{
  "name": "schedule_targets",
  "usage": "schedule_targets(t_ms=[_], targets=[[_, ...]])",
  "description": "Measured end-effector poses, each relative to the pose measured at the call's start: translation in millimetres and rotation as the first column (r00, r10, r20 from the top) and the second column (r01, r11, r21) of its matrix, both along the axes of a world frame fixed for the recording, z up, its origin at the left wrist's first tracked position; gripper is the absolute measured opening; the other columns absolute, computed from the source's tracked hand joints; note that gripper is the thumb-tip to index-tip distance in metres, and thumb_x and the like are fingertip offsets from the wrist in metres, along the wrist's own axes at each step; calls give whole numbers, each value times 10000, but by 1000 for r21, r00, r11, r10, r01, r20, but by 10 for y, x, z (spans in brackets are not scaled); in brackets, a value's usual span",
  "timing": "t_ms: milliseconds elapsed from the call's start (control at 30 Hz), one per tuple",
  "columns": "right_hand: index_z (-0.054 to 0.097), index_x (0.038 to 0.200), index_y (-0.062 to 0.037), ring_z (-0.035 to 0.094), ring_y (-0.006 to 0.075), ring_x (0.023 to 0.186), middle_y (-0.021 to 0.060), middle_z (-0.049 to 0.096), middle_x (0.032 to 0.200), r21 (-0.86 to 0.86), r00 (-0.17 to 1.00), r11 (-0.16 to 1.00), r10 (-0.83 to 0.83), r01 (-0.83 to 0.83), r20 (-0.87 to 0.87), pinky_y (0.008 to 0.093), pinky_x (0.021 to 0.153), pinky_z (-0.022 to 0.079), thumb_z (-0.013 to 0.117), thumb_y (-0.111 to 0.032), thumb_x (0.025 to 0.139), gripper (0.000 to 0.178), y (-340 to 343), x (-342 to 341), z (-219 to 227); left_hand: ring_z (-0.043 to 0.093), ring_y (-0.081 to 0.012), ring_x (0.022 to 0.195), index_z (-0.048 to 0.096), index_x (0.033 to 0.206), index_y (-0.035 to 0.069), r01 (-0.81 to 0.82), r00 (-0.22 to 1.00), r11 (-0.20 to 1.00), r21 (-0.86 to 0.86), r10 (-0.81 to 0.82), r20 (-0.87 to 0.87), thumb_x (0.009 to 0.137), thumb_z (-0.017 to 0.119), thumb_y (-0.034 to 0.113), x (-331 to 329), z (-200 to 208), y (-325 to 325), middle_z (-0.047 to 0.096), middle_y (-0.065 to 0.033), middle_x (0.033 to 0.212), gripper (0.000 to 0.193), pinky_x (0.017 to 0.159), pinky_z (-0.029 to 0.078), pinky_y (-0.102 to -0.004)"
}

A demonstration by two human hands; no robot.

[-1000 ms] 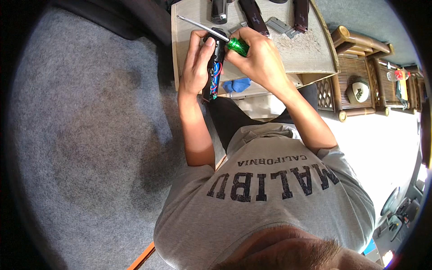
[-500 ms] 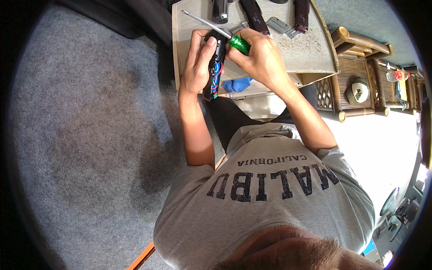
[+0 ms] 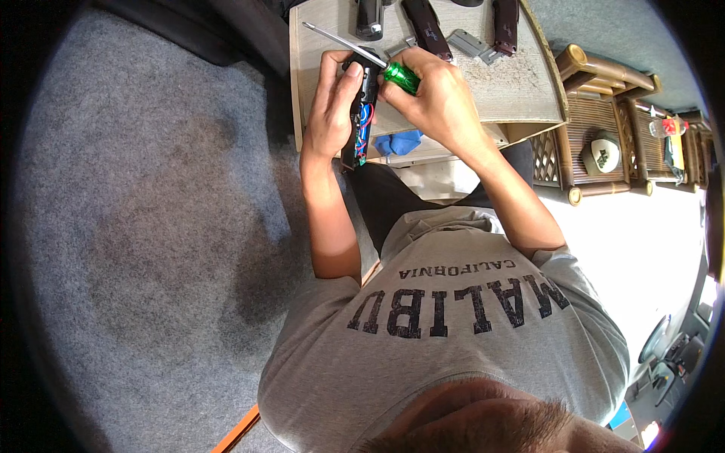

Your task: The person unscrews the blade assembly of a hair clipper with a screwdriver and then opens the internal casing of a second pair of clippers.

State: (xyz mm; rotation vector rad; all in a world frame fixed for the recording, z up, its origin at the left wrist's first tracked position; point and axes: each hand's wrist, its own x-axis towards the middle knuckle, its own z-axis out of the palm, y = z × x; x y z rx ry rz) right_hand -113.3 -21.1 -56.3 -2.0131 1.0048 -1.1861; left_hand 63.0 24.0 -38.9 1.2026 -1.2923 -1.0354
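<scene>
My left hand [image 3: 330,113] is closed around a black hair clipper [image 3: 363,124] with its casing opened. Inside it a blue battery, red wires and a bit of green circuit board show along the lower half. My right hand [image 3: 444,97] grips a screwdriver [image 3: 400,75] by its clear green handle. The metal shaft crosses over the clipper's upper end, and its tip points to the far left, away from the clipper. My right fingertips are close beside the clipper; whether they touch it I cannot tell.
On the wooden table [image 3: 521,94], beyond my hands, lie a black clipper body [image 3: 370,19], two dark red casings [image 3: 427,29] and a grey part [image 3: 470,44]. Small dark bits are scattered there. A blue cloth [image 3: 399,143] sits under the tabletop. Bamboo furniture [image 3: 596,124] holding a cap [image 3: 601,155] stands right.
The screwdriver has tilted slightly, its tip a little lower in the picture. Both hands and the clipper stay almost where they were.
</scene>
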Motion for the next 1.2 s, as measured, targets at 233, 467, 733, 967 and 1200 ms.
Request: schedule_targets(t_ms=[233,467,733,967,1200], targets=[[682,946,26,700,450,886,228,697,932,-10,999,1000,6,-6,35,510,777,554,768,-189,834,257,-4,5,-19,601,-110,603,527,1235,100,1,1000,1000,6,-1,16,1121,483,376,7,-3,11,599,-29,847,302,541,484,-244],[675,957,23,700,444,893,219,696,942,-20,999,1000,4,-3,33,502,781,554,775,-173,828,255,12,0,-7,597,-109,604,526,1229,105,14,1000,1000,12,-15,12,1119,485,378,5,3,14,591,-28,831,297,538,475,-244],[676,980,20,702,445,916,214,697,951,-23,1000,1000,-10,11,19,503,794,559,767,-181,844,259,35,0,17,594,-109,607,529,1215,107,9,1000,1000,1,-9,11,1120,477,385,-13,24,13,595,-29,842,299,542,477,-245],[666,955,12,696,448,921,218,691,952,1,1000,1000,-3,3,1,511,799,553,751,-172,850,229,40,-10,18,595,-106,618,529,1221,109,0,1000,1000,-3,0,1,1121,477,379,-10,10,13,599,-28,847,292,548,480,-242],[655,947,10,696,443,925,212,688,947,-4,1000,1000,-8,8,20,507,798,553,761,-166,830,237,25,-3,6,596,-108,615,531,1210,114,19,1000,1000,10,-19,6,1116,492,375,-20,33,17,599,-30,849,280,544,475,-247]])
